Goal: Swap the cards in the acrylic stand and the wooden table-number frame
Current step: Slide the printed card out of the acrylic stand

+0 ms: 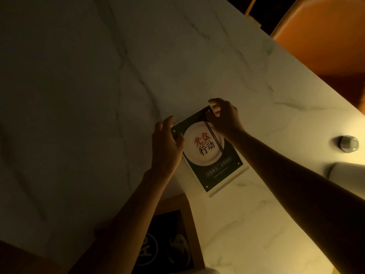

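The acrylic stand (227,171) is on the marble table, its face towards me. Inside it is a dark green card (205,147) printed with a white plate, chopsticks and red and black characters. My left hand (166,143) grips the stand's upper left edge, thumb on the front. My right hand (225,117) pinches the top right corner with fingers curled over it. The wooden table-number frame (187,216) lies flat near me, under my left forearm, holding a black card (169,244) with pale drawings.
The marble table (98,86) stretches far to the left in dim light. A small faceted grey object (348,143) and a white cylinder (347,171) sit by the right edge. An orange chair (325,40) stands beyond the table's right side.
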